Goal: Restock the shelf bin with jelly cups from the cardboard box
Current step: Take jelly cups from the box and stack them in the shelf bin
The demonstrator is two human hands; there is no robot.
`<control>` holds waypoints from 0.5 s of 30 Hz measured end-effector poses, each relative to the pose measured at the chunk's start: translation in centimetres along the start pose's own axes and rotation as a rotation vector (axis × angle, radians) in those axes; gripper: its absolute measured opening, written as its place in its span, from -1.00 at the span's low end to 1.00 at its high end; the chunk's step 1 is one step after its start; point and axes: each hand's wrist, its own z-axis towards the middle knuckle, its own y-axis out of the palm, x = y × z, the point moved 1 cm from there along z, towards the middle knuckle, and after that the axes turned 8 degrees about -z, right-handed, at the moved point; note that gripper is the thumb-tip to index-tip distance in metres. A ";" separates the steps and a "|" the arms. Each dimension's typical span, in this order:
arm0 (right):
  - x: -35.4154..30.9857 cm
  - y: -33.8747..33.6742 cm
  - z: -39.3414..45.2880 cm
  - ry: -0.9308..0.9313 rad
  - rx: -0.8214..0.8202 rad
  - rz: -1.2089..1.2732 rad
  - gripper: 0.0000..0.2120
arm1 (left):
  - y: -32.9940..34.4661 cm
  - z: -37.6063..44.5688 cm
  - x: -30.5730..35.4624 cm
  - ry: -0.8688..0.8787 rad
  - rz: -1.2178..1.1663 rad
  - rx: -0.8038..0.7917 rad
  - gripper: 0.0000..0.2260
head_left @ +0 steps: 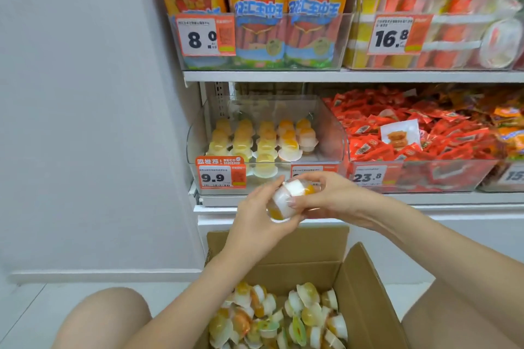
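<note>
An open cardboard box (pixel 365 286) stands on the floor between my knees, holding several loose jelly cups (pixel 283 317). My left hand (pixel 255 215) grips one jelly cup (pixel 279 208), white with orange fruit. My right hand (pixel 331 195) holds a second jelly cup (pixel 297 188) right against it. Both hands meet just in front of the clear shelf bin (pixel 198 136) on the lower shelf. Rows of upright jelly cups (pixel 263 142) fill the left and middle of that bin; its right part looks bare.
A 9.9 price tag (pixel 219 174) hangs on the bin's front. Right of it is a bin of red snack packets (pixel 411 133). The upper shelf carries orange sausage bags (pixel 255 8) and stacked tubs (pixel 425 8). A white wall lies to the left.
</note>
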 end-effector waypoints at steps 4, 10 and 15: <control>-2.4 -2.4 1.6 -0.034 -0.007 -0.036 -0.53 | -3.0 4.7 1.1 0.033 0.129 -0.196 -0.27; -6.5 -7.6 8.5 -0.219 0.317 -0.989 -0.53 | -7.6 9.1 -4.1 -0.187 0.317 -0.111 -0.77; -5.2 -8.1 14.6 -0.322 0.037 -1.415 -0.46 | -7.4 10.0 -5.3 -0.048 0.525 -0.092 -0.78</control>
